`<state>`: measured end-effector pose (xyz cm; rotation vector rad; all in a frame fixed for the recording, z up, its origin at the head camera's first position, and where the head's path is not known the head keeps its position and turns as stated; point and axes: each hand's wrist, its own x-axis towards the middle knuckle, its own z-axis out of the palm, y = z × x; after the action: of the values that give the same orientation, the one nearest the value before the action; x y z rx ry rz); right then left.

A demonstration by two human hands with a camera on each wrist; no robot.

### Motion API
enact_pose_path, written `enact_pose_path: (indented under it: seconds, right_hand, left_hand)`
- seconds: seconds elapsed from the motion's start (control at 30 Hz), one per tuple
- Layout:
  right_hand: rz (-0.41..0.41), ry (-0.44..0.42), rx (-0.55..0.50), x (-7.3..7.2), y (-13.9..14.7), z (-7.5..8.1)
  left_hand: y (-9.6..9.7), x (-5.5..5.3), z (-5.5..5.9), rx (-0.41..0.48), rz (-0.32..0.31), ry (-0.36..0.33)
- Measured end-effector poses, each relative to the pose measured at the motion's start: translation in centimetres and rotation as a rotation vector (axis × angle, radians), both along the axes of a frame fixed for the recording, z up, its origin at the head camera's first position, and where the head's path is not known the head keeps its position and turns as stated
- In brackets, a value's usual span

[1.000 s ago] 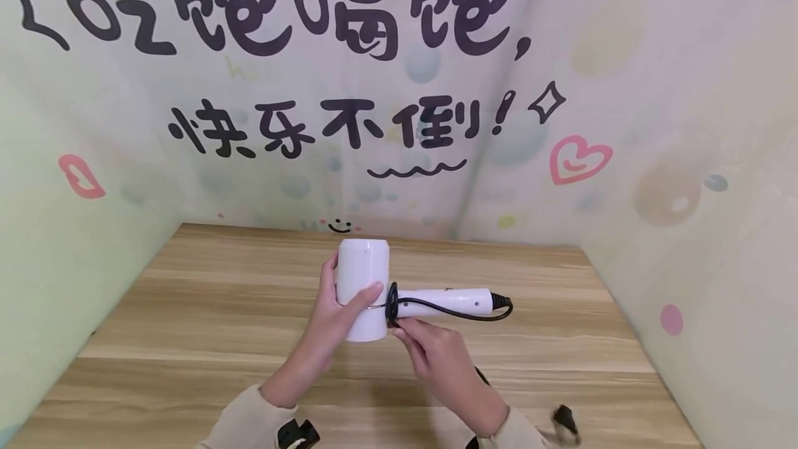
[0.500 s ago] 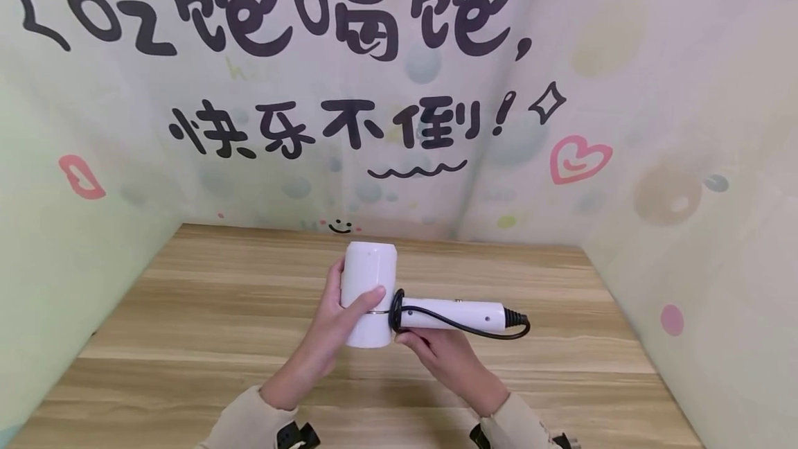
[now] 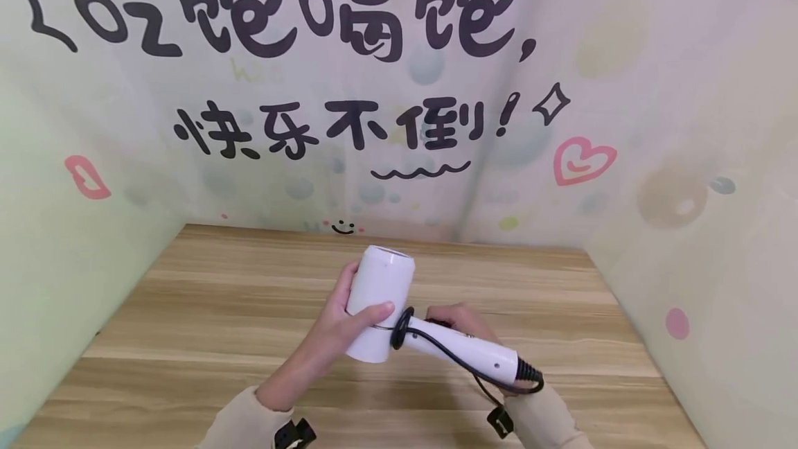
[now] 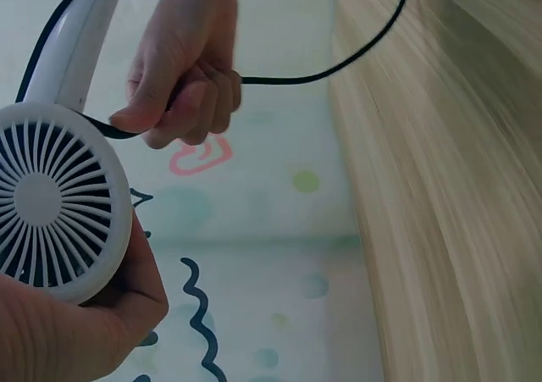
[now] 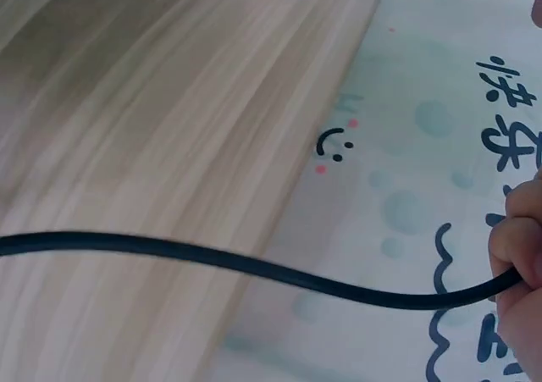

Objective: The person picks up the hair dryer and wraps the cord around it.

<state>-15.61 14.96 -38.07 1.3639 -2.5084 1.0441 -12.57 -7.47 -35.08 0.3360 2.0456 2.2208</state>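
Note:
In the head view my left hand [image 3: 343,324] grips the barrel of a white hair dryer [image 3: 382,289], thumb across its front, holding it tilted above the table. The dryer's handle points right and down. A black power cord [image 3: 397,339] is looped round the neck of the handle and runs back along it. My right hand [image 3: 464,317] is partly hidden behind the handle. The left wrist view shows the right fingers curled round the cord [image 4: 296,80] close to the dryer's rear grille [image 4: 38,200]. From the right hand [image 5: 521,246] the cord [image 5: 169,248] stretches away in the right wrist view.
A wood-grain table [image 3: 237,283] lies below both hands. Behind it stands a pale wall [image 3: 399,192] with black lettering, and side walls close off left and right. A small black block [image 3: 500,421] shows by the right sleeve.
The right hand has gone from below the handle to behind and above it. The hair dryer has shifted slightly right and nearer, and its handle now slopes more steeply downward.

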Motion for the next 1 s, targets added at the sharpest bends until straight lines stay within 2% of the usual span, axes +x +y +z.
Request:
enact_pose_path:
  seconds: [0.03,0.07,0.13,0.33,0.43,0.5,0.7,1.0]
  right_hand:
    - [-0.052,-0.109,-0.062,-0.1,0.0,0.3]
    - [-0.094,-0.081,-0.001,-0.3,0.1,0.5]
    - [-0.124,-0.084,0.045,-0.3,0.4,0.8]
    - [-0.195,0.042,-0.001,-0.2,1.3,1.1]
    - [-0.189,0.08,-0.004,-0.1,1.7,1.2]
    - [-0.175,0.094,0.001,-0.1,1.9,1.2]
    - [-0.182,0.137,0.02,0.5,1.8,1.8]
    - [-0.205,0.258,0.071,2.4,0.9,3.8]
  left_hand:
    - [0.0,0.0,0.1,-0.019,-0.019,0.012]
    - [0.0,0.0,0.1,-0.035,-0.035,0.023]
    - [0.0,-0.1,0.1,-0.06,-0.061,0.04]
    - [-0.2,-0.2,-0.2,-0.126,-0.136,0.078]
    - [-0.1,-0.2,-0.4,-0.18,-0.18,0.099]
    - [0.0,-0.2,-0.4,-0.212,-0.188,0.108]
    - [0.1,-0.2,-0.4,-0.273,-0.151,0.092]
    - [0.2,-0.3,-0.5,-0.311,-0.038,0.055]
